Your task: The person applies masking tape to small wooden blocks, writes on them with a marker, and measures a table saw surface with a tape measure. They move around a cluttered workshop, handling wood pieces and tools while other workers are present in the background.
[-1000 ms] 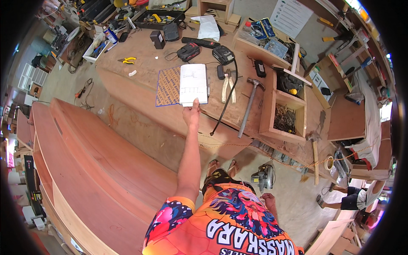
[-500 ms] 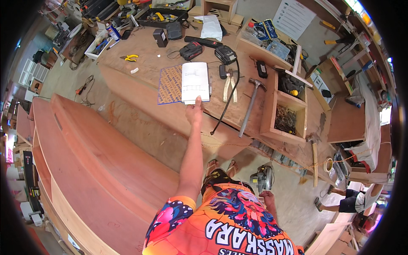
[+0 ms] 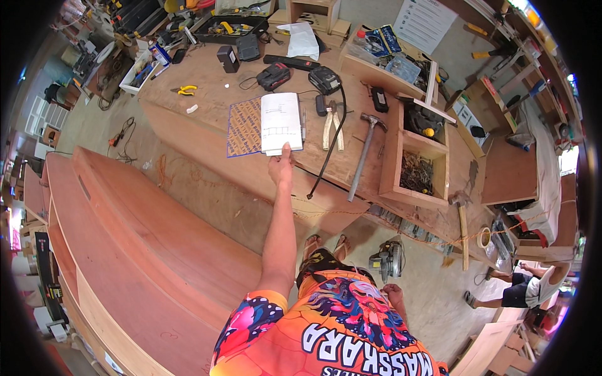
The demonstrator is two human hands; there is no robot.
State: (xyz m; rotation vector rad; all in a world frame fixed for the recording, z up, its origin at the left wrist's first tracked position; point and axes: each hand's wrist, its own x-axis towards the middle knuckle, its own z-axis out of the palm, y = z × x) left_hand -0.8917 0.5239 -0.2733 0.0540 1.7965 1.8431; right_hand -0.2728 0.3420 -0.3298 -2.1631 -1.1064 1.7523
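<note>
An open notebook [image 3: 281, 119] with line sketches on its white page lies near the front edge of the wooden workbench [image 3: 207, 69]. Its patterned inside cover [image 3: 243, 128] is spread to the left. My left hand [image 3: 281, 168] reaches out and grips the book's lower edge, thumb on top of the page and fingers underneath. A pen [image 3: 303, 125] rests along the page's right side. Down by my waist, my right hand [image 3: 393, 292] has its fingers curled closed; whatever may be in them is hidden. To the book's right are pliers [image 3: 333, 128] and a claw hammer [image 3: 365, 153].
Battery packs [image 3: 274, 76], yellow-handled pliers [image 3: 186, 91] and a wooden box of screws [image 3: 415, 169] share the bench. A circular saw [image 3: 386, 258] stands on the floor beside my feet. Behind me curves a large reddish wooden piece [image 3: 163, 232]. Another person [image 3: 533, 288] is at the far right.
The bench and its tools sit slightly farther left in the picture. My left hand keeps its grip on the notebook. At the right, the other person's arm and body have shifted a little.
</note>
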